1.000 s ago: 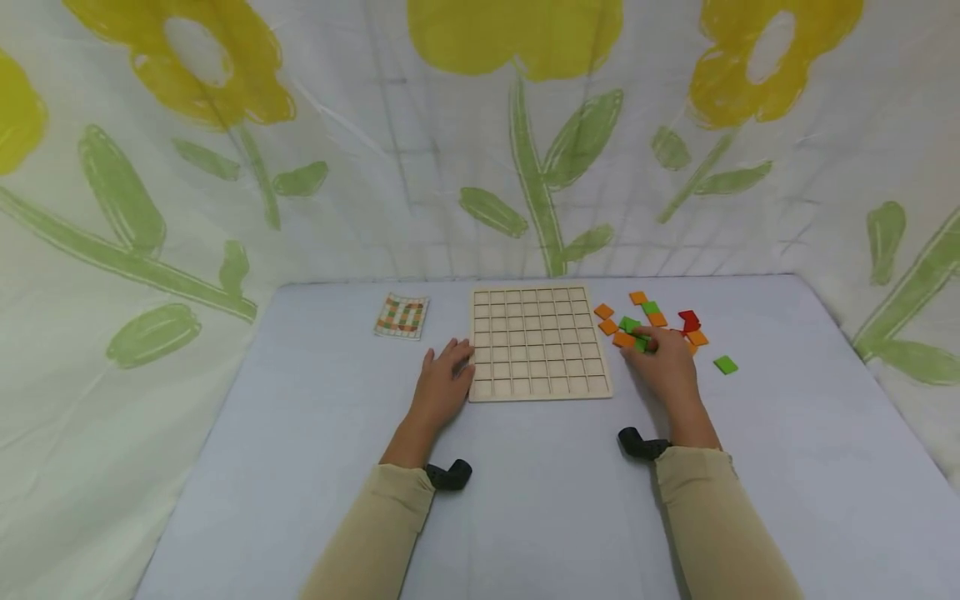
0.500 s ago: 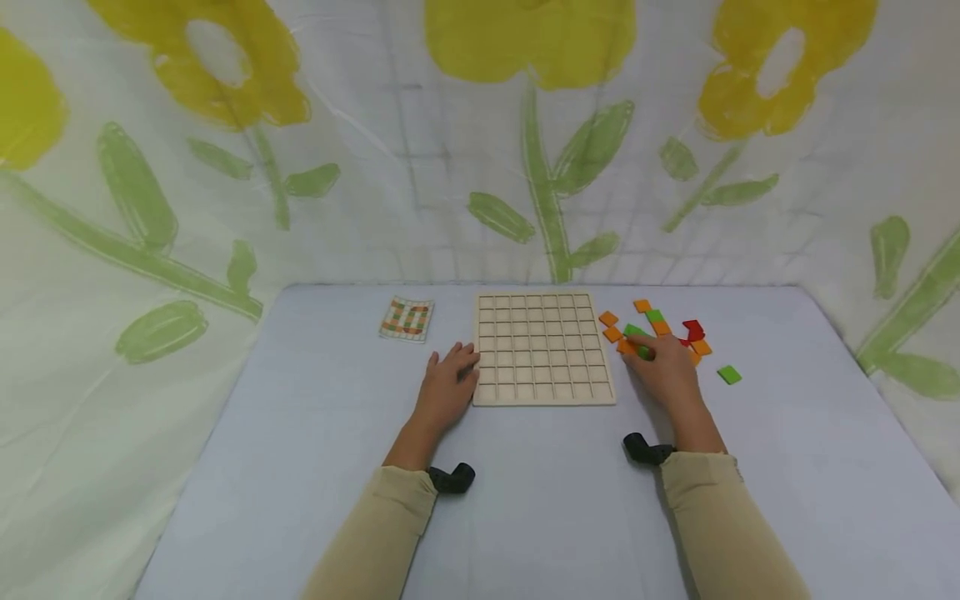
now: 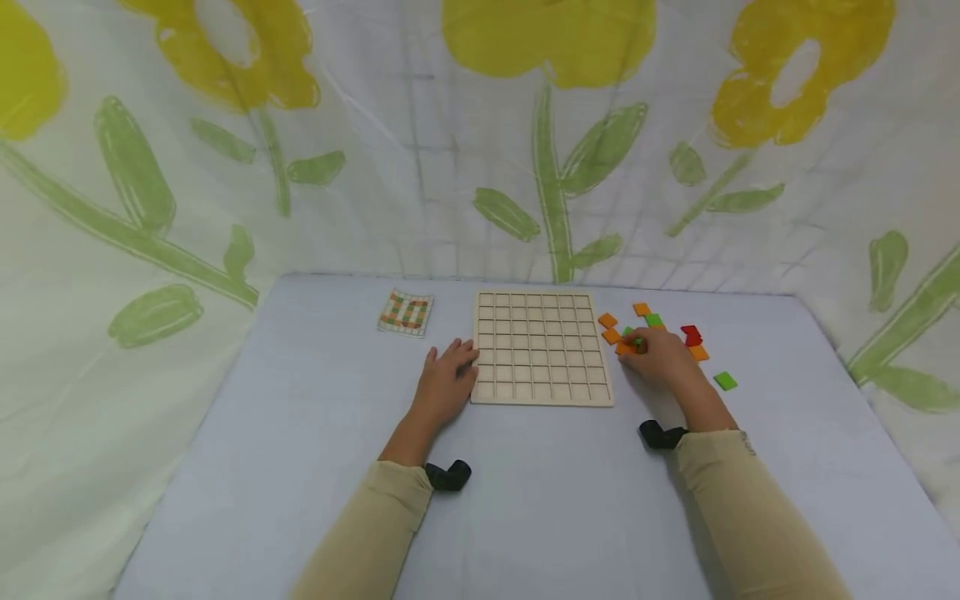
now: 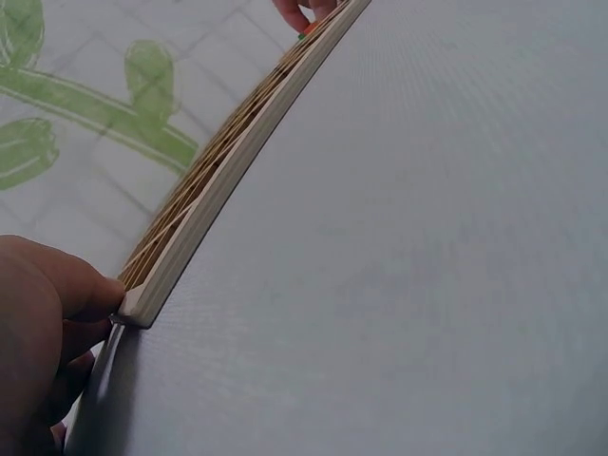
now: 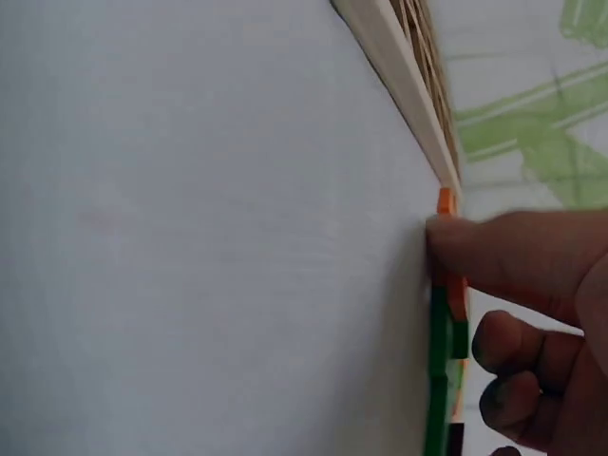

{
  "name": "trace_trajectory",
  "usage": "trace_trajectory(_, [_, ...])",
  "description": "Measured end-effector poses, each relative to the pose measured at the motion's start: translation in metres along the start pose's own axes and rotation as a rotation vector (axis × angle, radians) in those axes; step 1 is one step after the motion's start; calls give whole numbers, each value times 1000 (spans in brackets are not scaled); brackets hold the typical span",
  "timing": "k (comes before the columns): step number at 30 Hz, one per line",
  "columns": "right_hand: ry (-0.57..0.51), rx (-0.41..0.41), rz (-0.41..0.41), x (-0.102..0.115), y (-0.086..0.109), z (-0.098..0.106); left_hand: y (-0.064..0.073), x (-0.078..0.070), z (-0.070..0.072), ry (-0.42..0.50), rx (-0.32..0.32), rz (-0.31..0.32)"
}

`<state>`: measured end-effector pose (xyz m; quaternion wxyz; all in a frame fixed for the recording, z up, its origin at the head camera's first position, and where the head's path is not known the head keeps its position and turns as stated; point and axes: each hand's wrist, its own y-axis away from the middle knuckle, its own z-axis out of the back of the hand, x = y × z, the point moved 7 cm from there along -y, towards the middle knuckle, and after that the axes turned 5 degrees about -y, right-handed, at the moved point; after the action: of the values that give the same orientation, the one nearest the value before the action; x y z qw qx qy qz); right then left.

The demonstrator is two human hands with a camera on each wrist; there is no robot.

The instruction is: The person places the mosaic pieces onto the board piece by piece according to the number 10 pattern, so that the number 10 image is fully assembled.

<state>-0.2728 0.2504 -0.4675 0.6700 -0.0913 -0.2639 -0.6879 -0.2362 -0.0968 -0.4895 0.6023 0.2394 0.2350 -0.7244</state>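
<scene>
Grid board [image 3: 537, 350] and tiles [image 3: 654, 320] on your counter [image 3: 525, 500]
Your left hand [image 3: 444, 385], fingers loosely spread, touches the board's left edge; your right hand [image 3: 663, 360] curls at the tiles beside its right edge — cannot tell if it pinches one.

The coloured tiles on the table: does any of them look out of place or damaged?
No damage is visible. One green tile looks slightly odd: it lies alone to the right, apart from the loose group of tiles.

Pale tabletop [image 3: 540, 500], white backdrop [image 3: 367, 225], yellow flowers [image 3: 551, 42] — green-stemmed
</scene>
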Motion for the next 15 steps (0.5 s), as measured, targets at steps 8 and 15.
trace_trajectory(8, [-38, 27, 199, 43, -22, 4, -2, -3, 2, 4, 2, -3])
trace_trajectory(15, [-113, 128, 244, 82, -59, -22, 2, 2, -3, 9, -5, 7])
